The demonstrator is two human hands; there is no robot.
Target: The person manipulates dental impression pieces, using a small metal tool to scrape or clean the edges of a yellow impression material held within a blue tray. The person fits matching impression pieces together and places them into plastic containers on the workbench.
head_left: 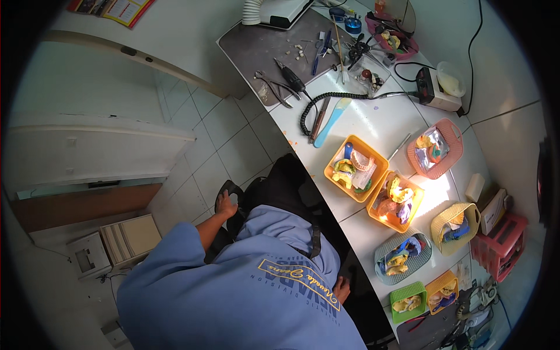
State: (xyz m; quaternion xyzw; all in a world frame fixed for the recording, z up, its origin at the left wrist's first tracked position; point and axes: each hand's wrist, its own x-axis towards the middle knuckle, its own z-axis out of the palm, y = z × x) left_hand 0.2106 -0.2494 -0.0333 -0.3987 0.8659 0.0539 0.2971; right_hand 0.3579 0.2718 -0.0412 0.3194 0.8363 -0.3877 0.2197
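My left hand (227, 204) is at my left side, its fingers curled against a dark rounded thing (228, 188) whose kind I cannot make out. My right hand (342, 290) hangs low by my right hip, beside the shadowed desk front; its fingers are partly hidden. Neither hand touches the desk. Nearest on the desk (364, 230) stand a yellow-orange basket (331, 182) and an orange basket (373, 211), both with dental casts. A grey-blue basket (379, 265) and a green basket (402, 318) hold more casts.
Farther along lie a light-blue spatula (328, 129), pliers (267, 87) and a handpiece (289, 74) on a coiled cord. A control box (443, 96), a pink basket (455, 146) and a yellow basket (469, 230) stand near the wall. A drawer unit (131, 239) is at left.
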